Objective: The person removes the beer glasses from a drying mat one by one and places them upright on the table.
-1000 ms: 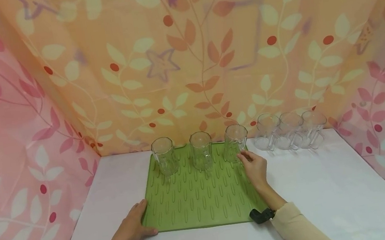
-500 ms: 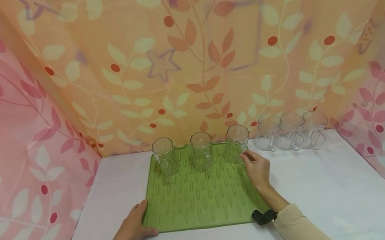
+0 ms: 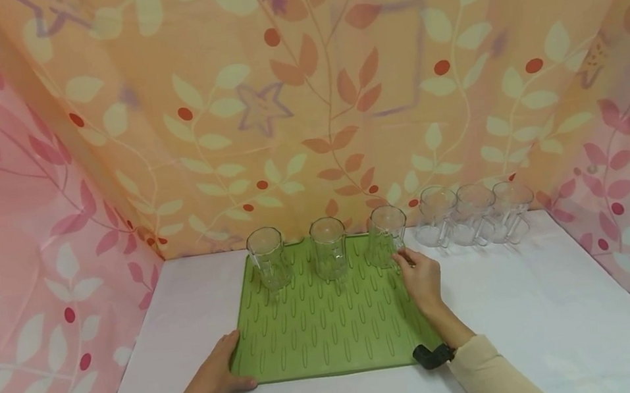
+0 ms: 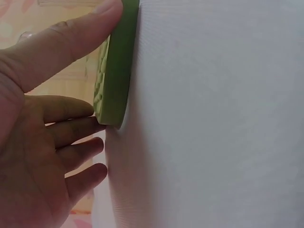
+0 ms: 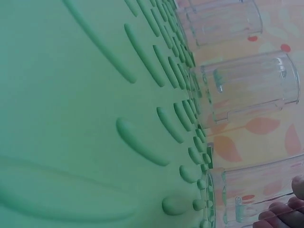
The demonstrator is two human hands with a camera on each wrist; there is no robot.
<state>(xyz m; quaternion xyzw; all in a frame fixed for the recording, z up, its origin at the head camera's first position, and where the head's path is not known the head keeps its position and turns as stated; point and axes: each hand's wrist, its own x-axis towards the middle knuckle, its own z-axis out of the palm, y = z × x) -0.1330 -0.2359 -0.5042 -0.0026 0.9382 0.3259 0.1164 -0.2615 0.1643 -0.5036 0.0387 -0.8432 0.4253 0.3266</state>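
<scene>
A green mat [image 3: 332, 327] with raised oval ridges lies on the table. Three clear glass mugs stand upright in a row along its far side: a left mug [image 3: 270, 262], a middle mug [image 3: 330, 251] and a right mug [image 3: 383, 237]. My right hand [image 3: 423, 280] pinches the handle of the right mug; in the right wrist view its fingertips [image 5: 278, 213] show beside that mug's glass. At the mat's near left corner rests my left hand [image 3: 214, 374]. Its thumb [image 4: 71, 42] lies along the mat's front edge, the other fingers spread at the left side.
Several more clear items stand at the back right: three glass mugs [image 3: 475, 215] close together on the white tabletop [image 3: 545, 312]. Patterned cloth walls [image 3: 325, 89] enclose the back and both sides. A black wrist camera [image 3: 432, 357] sits on the right wrist, over the mat's near right corner.
Nearly nothing moves. The right hand keeps its pinch on the right mug's handle, and the left hand stays at the mat's corner; the head view shifts slightly.
</scene>
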